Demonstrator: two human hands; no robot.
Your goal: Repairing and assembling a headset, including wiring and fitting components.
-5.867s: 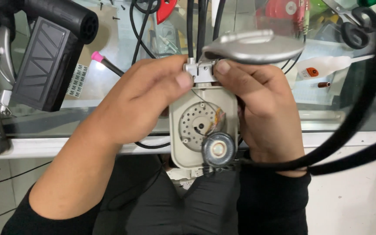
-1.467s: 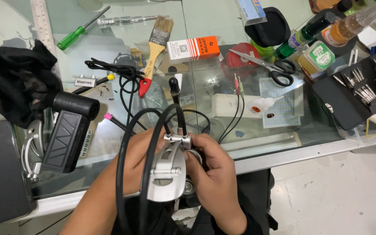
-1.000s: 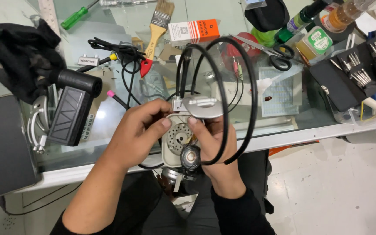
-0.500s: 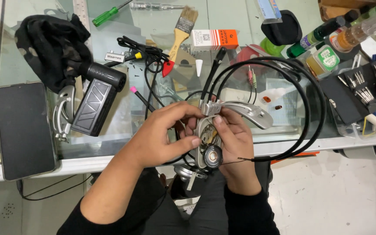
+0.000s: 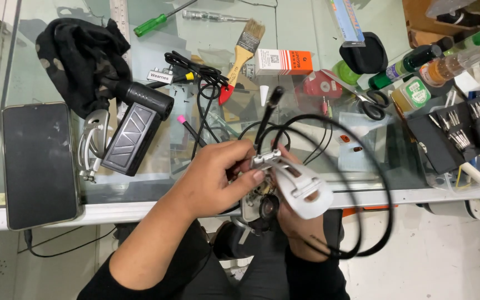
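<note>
While the left hand (image 5: 212,178) still pinches the silver lid (image 5: 301,186), now swung right, the right hand (image 5: 290,219) grips the device (image 5: 259,205) underneath.

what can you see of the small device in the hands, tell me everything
The device is a small, light grey, plastic-looking handset opened into two shells. The upper cover, with a slot-shaped cutout, swings out to the right; the base below shows a round black part, mostly hidden. A thick black cable leaves its top end and loops wide to the right. The left hand pinches the top joint; the right hand supports it from beneath, at the glass table's front edge.
</note>
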